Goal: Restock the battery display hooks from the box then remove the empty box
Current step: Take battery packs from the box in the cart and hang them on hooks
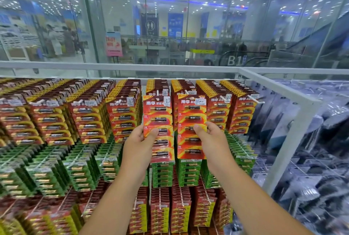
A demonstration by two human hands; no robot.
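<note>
Two red and yellow battery cards are held up in front of the top row of the display. My left hand point(140, 137) pinches the left battery card point(157, 113) at its lower left edge, thumb on the front. My right hand point(208, 135) pinches the right battery card point(191, 117) at its right side, thumb on the front. Both cards' tops sit at the white hooks point(187, 92) of the two middle columns; I cannot tell whether they hang on them. No box is in view.
Full rows of red battery cards point(85, 117) hang to the left and right. Green battery cards point(79, 170) fill the row below, more red ones the bottom row. A white metal frame point(294, 121) borders the rack on the right, with dark bagged goods beyond. Glass wall behind.
</note>
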